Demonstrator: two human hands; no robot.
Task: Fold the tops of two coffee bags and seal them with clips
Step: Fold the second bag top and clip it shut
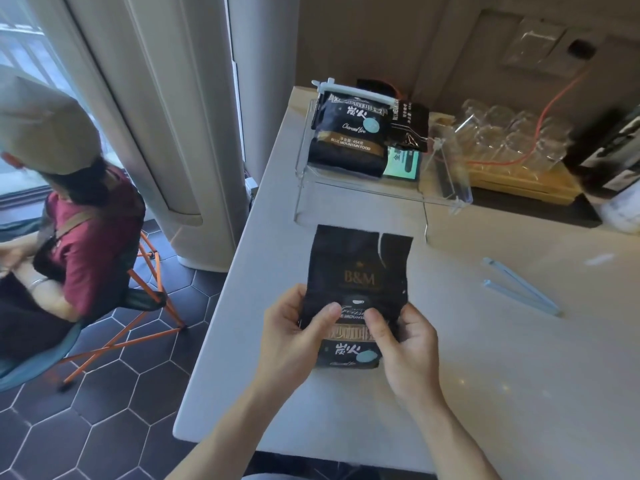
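A black coffee bag [358, 268] stands upright near the counter's front edge, its torn top open and unfolded. My left hand [294, 337] grips its left side, thumb across the front. My right hand [405, 344] grips its right side the same way. A pale blue clip [519, 287] lies open in a V shape on the counter to the right, apart from both hands. A second black coffee bag [348, 138] stands in a clear acrylic rack [360, 194] at the back, with a white clip [356, 91] shut across its top.
The white counter [519, 393] ends close at the left and front. A tray of glass cups [509, 140] sits at the back right, with dark equipment [609, 150] beside it. A seated person [69, 237] on an orange-legged chair is on the left.
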